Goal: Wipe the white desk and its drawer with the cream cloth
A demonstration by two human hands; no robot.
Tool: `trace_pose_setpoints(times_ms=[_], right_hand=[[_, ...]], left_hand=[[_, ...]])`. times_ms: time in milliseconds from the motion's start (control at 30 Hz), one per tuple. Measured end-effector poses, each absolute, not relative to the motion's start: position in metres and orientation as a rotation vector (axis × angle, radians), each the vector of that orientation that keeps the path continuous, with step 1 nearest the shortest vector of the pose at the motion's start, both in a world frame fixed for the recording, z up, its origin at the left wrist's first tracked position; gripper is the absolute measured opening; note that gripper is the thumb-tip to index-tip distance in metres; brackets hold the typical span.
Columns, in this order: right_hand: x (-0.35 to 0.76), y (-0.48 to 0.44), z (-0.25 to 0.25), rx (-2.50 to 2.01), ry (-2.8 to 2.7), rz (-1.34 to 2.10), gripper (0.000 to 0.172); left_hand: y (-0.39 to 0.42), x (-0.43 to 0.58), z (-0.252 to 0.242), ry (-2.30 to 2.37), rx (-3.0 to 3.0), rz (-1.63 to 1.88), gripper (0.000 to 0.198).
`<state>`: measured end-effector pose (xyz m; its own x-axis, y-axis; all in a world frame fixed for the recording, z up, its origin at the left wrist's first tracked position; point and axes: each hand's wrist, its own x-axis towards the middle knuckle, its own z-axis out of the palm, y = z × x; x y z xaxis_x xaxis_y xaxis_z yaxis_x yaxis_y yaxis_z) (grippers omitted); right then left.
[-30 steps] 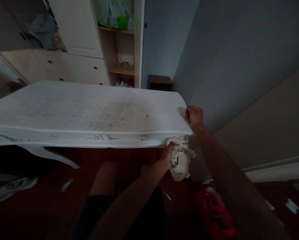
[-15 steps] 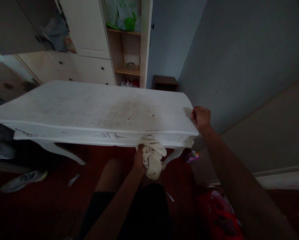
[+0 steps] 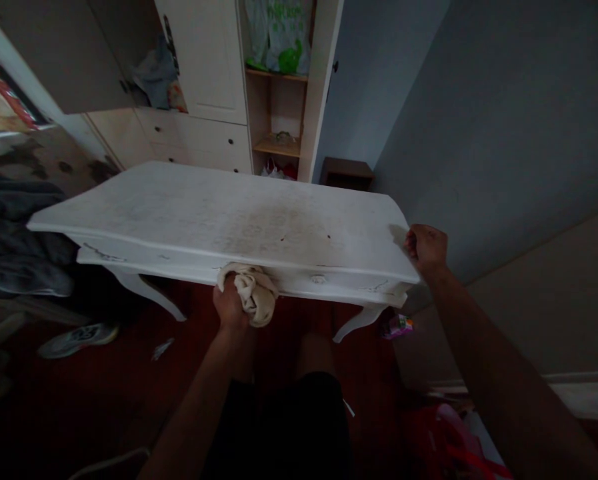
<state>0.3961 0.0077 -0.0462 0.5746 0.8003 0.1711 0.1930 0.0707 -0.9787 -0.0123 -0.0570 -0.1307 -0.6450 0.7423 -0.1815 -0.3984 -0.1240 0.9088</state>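
Observation:
A cream-coloured cloth (image 3: 257, 297), bunched up, is gripped in my left hand (image 3: 230, 301). It presses against the front apron of a white table (image 3: 193, 200) and covers part of the carved trim there. My right hand (image 3: 427, 248) is closed in a fist at the table's right end, against or just over the edge; no object shows in its fingers. Brownish grime and two small dark marks stain the tabletop near its middle. A raised ornament (image 3: 319, 279) shows on the apron to the right of the cloth.
Behind the table stand a white cabinet (image 3: 203, 143) and open shelves with plastic bags (image 3: 286, 40). Grey clothing (image 3: 23, 233) is heaped at left, above a shoe (image 3: 79, 339). A purple box (image 3: 397, 325) and a red bag (image 3: 443, 440) lie on the floor at right.
My left hand has slid the cloth leftward along the table's front, uncovering the ornament. My right hand keeps its place at the table's right end. The view has shifted to the left.

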Motion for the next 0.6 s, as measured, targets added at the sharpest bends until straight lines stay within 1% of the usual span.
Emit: trace_pose_setpoints(times_ms=[133, 267, 467, 600], right_hand=[[0.392, 0.005, -0.045, -1.491, -0.877, 0.467, 0.023], [0.390, 0.004, -0.044, -1.488, -0.880, 0.459, 0.023], [0.388, 0.003, -0.040, -1.513, -0.858, 0.470, 0.024], [0.385, 0.001, -0.037, -1.538, -0.839, 0.463, 0.026]], left_hand=[[-0.049, -0.005, -0.120, 1.538, 0.622, 1.813, 0.014], [-0.044, -0.018, -0.122, 1.671, 0.780, 1.643, 0.012], [-0.049, -0.038, -0.127, 1.616, 0.547, 1.234, 0.020], [-0.052, -0.044, -0.127, 1.723, 0.721, 1.099, 0.022]])
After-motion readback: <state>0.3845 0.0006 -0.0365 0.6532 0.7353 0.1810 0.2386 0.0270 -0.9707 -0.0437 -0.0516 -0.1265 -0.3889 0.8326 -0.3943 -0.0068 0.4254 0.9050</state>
